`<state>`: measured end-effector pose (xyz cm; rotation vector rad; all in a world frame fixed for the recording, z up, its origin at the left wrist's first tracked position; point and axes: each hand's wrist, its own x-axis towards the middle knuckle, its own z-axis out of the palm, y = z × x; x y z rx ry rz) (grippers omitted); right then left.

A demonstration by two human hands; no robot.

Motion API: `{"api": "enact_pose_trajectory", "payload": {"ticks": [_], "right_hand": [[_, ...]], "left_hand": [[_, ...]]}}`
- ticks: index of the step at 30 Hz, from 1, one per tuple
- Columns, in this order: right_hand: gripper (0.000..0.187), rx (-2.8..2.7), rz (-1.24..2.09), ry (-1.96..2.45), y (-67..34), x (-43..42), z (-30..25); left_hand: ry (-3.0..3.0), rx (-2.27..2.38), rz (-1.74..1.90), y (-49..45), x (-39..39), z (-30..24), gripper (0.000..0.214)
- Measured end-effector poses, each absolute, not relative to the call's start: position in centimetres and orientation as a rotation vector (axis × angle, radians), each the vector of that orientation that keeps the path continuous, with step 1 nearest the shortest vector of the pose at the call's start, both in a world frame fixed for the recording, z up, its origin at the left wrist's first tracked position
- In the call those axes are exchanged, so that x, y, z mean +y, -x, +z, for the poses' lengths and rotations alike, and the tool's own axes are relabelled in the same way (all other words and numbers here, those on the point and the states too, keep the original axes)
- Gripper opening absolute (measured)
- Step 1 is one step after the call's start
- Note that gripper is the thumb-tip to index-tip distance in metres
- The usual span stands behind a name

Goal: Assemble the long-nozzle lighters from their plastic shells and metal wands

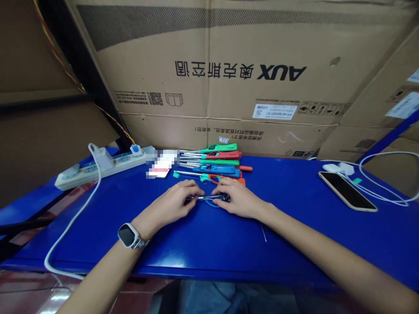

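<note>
My left hand (183, 198), with a watch on the wrist, pinches one end of a slim metal rod (202, 198) with dark parts. My right hand (237, 197) has its fingers closed round the dark, bulkier end; the fingers cover much of the piece, so its exact kind is unclear. A thin blue curved piece (212, 203) shows just below the rod, between the hands. Right behind my hands lies a row of long-nosed lighters: green (221, 148), red (225, 155), blue (218, 169) and orange (214, 178) ones, their metal tubes pointing left.
On the blue table (209, 248) a power strip (98, 168) with a white cable stands at the left. A blurred-out flat item (162, 165) lies beside the lighters. A phone (347, 191) and charging cables (382, 196) lie at the right. A large cardboard box (229, 100) stands behind.
</note>
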<state>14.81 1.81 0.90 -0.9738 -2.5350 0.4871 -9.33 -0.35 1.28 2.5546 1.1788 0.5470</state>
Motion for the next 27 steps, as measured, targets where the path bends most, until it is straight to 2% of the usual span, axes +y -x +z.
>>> {"api": "enact_pose_trajectory", "payload": {"ticks": [27], "right_hand": [[0.015, -2.405, 0.51, 0.96, -15.0, 1.7, -0.4]], "left_hand": [[-2.614, 1.13, 0.534, 9.5, 0.0, 0.5, 0.027]]}}
